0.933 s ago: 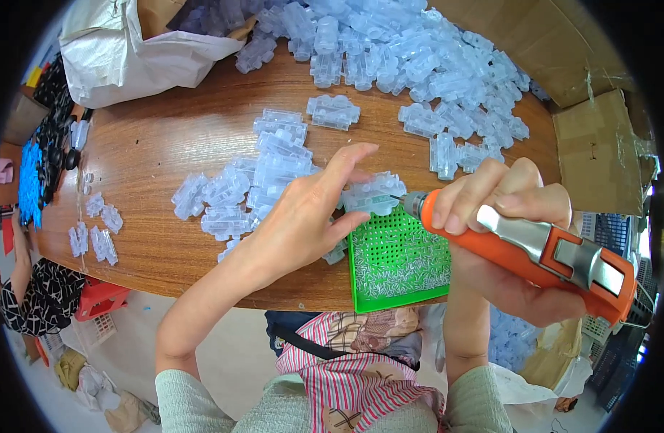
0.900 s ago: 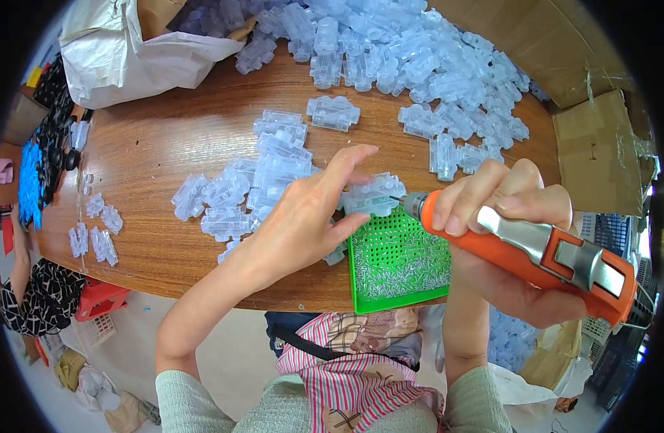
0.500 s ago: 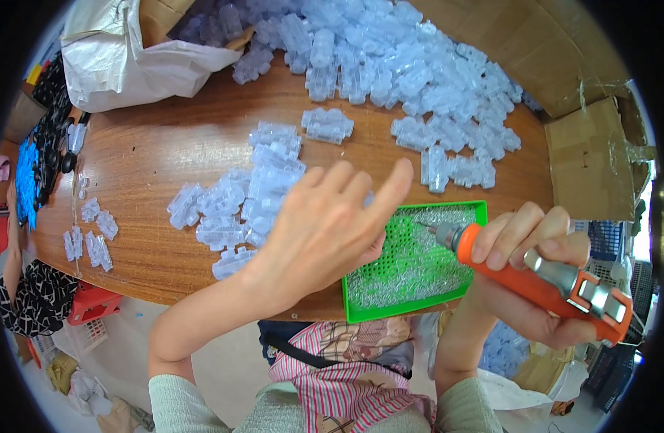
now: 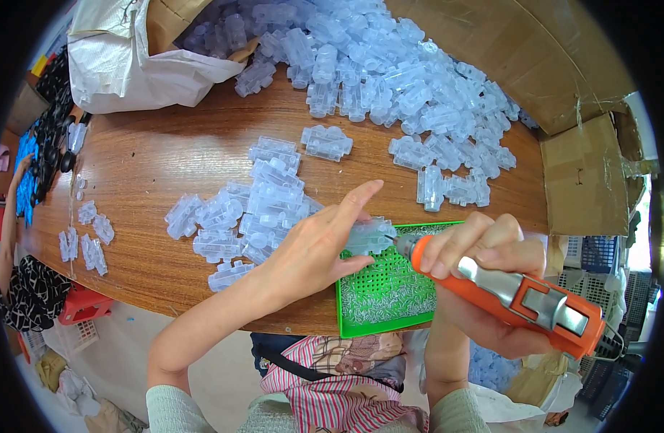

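My left hand (image 4: 310,249) is closed on a clear plastic part (image 4: 369,237), gripping it between thumb and fingers over the green tray (image 4: 340,307). Wrapped round an orange power screwdriver (image 4: 552,312) with a silver lever, my right hand (image 4: 483,252) points its bit leftward. The bit's tip is at the right end of the held part; whether a screw sits on it is too small to tell. Many small silver screws (image 4: 390,308) lie in the perforated tray. Left of my left hand is a cluster of similar clear parts (image 4: 271,206).
A large heap of clear parts (image 4: 411,86) covers the far side of the wooden table (image 4: 144,166). A white sack (image 4: 144,72) stands far left, cardboard (image 4: 584,173) at the right. Another person's arm (image 4: 11,216) reaches blue pieces (image 4: 29,166) at the left edge.
The screwdriver has moved left from above the screws to the part in my left hand. My left hand has turned, bringing that part into view.
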A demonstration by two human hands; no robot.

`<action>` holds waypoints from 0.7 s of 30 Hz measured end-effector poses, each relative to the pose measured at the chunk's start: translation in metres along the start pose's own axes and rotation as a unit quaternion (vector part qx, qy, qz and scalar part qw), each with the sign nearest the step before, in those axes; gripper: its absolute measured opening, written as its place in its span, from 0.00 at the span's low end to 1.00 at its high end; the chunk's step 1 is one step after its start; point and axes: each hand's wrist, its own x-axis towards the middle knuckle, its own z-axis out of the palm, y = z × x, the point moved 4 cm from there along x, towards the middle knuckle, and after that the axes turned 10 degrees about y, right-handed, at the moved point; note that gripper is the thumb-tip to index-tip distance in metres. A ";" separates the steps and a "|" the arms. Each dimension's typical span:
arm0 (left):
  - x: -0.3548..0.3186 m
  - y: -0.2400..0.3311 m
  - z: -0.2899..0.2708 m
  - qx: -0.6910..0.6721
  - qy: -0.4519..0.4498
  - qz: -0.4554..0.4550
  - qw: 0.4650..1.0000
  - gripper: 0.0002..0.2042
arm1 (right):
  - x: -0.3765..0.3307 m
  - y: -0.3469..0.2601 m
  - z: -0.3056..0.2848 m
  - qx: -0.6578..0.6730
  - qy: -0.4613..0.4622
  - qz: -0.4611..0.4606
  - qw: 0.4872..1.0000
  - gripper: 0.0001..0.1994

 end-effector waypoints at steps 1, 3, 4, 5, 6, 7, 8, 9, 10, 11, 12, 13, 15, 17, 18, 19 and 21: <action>0.000 -0.002 0.001 -0.014 0.007 -0.005 1.000 0.46 | 0.000 0.002 0.000 0.000 0.000 0.002 1.000 0.41; 0.000 -0.003 0.002 -0.031 0.015 -0.012 0.999 0.45 | 0.001 0.009 0.001 0.015 -0.016 0.040 0.999 0.42; 0.000 -0.003 0.002 -0.033 0.015 -0.005 0.999 0.45 | 0.000 0.012 0.002 0.022 -0.016 0.042 0.999 0.42; 0.000 -0.003 0.002 -0.036 0.015 0.003 0.999 0.45 | 0.000 0.016 0.001 0.021 -0.017 0.044 0.999 0.42; 0.000 -0.004 0.003 -0.038 0.016 0.001 0.999 0.45 | 0.000 0.020 0.000 0.019 -0.027 0.049 0.998 0.42; -0.001 -0.003 0.002 -0.032 0.018 0.004 0.999 0.45 | -0.001 0.022 0.001 0.019 -0.038 0.055 0.998 0.42; -0.001 -0.004 0.002 -0.027 0.020 0.007 0.999 0.45 | -0.001 0.024 0.002 0.020 -0.039 0.057 0.997 0.42; -0.001 -0.004 0.002 -0.027 0.021 0.005 0.999 0.45 | -0.002 0.025 0.003 0.013 -0.044 0.060 0.997 0.42; -0.001 -0.004 0.002 -0.031 0.028 0.017 0.999 0.45 | -0.002 0.026 0.003 0.006 -0.050 0.063 0.997 0.42; -0.001 -0.004 0.002 -0.035 0.035 0.029 0.998 0.45 | -0.002 0.027 0.004 -0.002 -0.056 0.065 0.996 0.42; -0.001 -0.004 0.003 -0.035 0.036 0.028 0.998 0.45 | -0.003 0.027 0.005 -0.009 -0.062 0.068 0.996 0.42; -0.001 -0.003 0.003 -0.037 0.040 0.029 0.998 0.44 | -0.003 0.027 0.006 -0.015 -0.068 0.068 0.995 0.42; 0.000 -0.002 0.003 -0.037 0.045 0.032 0.998 0.43 | -0.003 0.027 0.007 -0.028 -0.080 0.068 0.994 0.41; -0.001 -0.002 0.003 -0.040 0.032 0.022 0.998 0.41 | -0.004 0.028 0.008 -0.037 -0.092 0.063 0.993 0.41; -0.001 -0.002 0.003 -0.036 0.035 0.023 0.998 0.41 | -0.004 0.029 0.009 -0.041 -0.099 0.060 0.992 0.41; -0.002 -0.003 0.003 -0.037 0.038 0.028 0.998 0.39 | -0.005 0.030 0.010 -0.045 -0.105 0.056 0.992 0.41; -0.004 -0.003 0.003 -0.032 0.044 0.036 0.998 0.37 | -0.006 0.030 0.012 -0.040 -0.112 0.041 0.992 0.42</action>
